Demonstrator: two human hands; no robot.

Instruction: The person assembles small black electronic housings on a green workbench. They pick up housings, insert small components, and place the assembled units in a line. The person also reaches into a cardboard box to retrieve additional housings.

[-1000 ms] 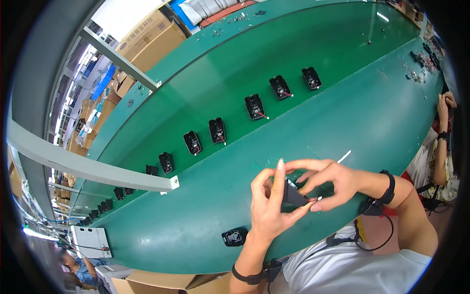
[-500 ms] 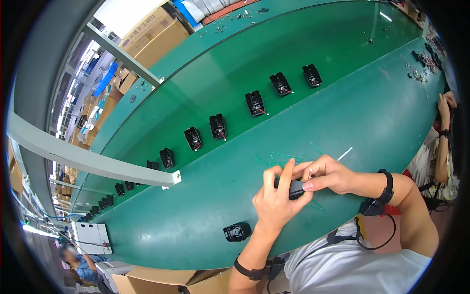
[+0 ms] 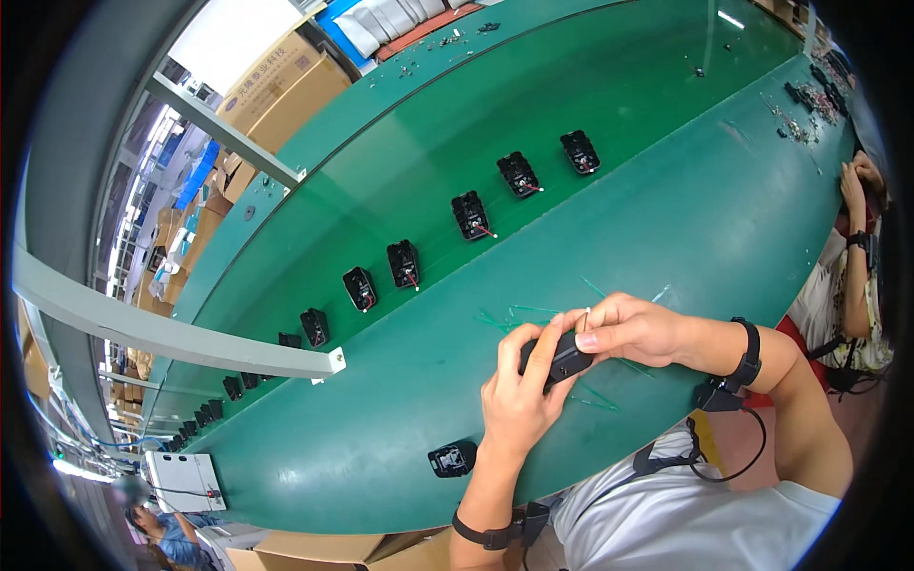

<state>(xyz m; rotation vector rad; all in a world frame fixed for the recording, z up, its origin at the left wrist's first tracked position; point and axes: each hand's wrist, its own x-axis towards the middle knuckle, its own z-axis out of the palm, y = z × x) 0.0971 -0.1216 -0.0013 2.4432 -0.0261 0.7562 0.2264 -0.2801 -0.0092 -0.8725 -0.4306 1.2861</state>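
A long green tabletop [image 3: 666, 219] curves from the near left to the far right, split lengthwise into a near working strip and a far belt-like lane. Along the far lane runs a row of small black parts [image 3: 470, 214], spaced apart and shrinking toward the near left. One more black part [image 3: 451, 460] lies alone just inside the near edge, left of the person's left forearm. Thin clear strips [image 3: 533, 311] are scattered on the near strip around the hands.

The left hand [image 3: 519, 400] is curled around a small black part [image 3: 560, 357], thumb and fingers closed on it, holding it just above the tabletop. The right hand [image 3: 633, 328] meets it from the right, fingertips pinched at the part's upper end; what they pinch is too small to tell. Both wrists carry black bands.

To the right of the hands the near strip is bare green up to the far right end, where small loose pieces [image 3: 809, 100] lie and another person's arm [image 3: 857, 238] rests at the edge. A grey metal beam [image 3: 171, 333] crosses above the left end. Behind the tabletop, cardboard boxes [image 3: 286, 86] are stacked.
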